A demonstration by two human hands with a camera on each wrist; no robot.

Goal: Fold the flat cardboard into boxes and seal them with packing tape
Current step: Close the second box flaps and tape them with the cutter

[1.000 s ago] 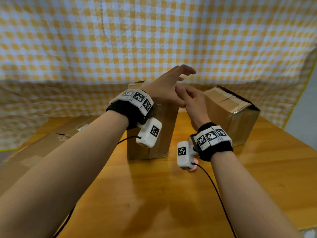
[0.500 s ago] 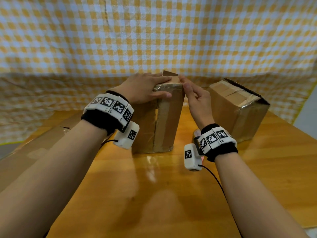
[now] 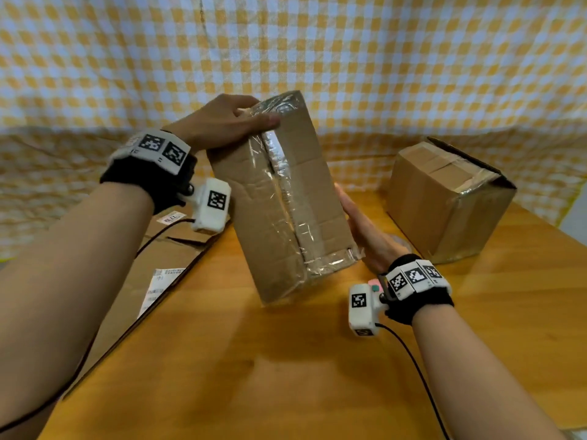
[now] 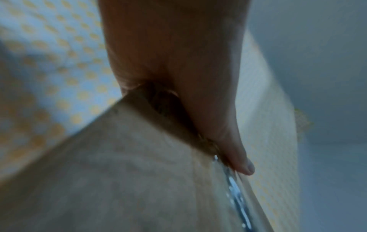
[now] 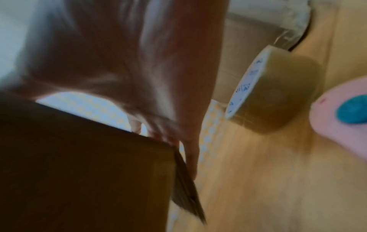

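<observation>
A brown cardboard box with clear tape along its centre seam is tilted between my hands over the wooden table. My left hand grips its top left corner, thumb lying on the taped face of the box. My right hand presses flat against the box's right side, low down, its fingers straight along the edge of the box. I cannot tell whether the lower corner touches the table.
A second taped box stands at the right. Flat cardboard with labels lies at the left. A roll of packing tape and a pink object with a blue button lie beside my right wrist. Checked cloth hangs behind.
The box stood upright on the table; now it is tipped back with its taped face towards me. My left hand took hold of its top, and my right hand slid down its side.
</observation>
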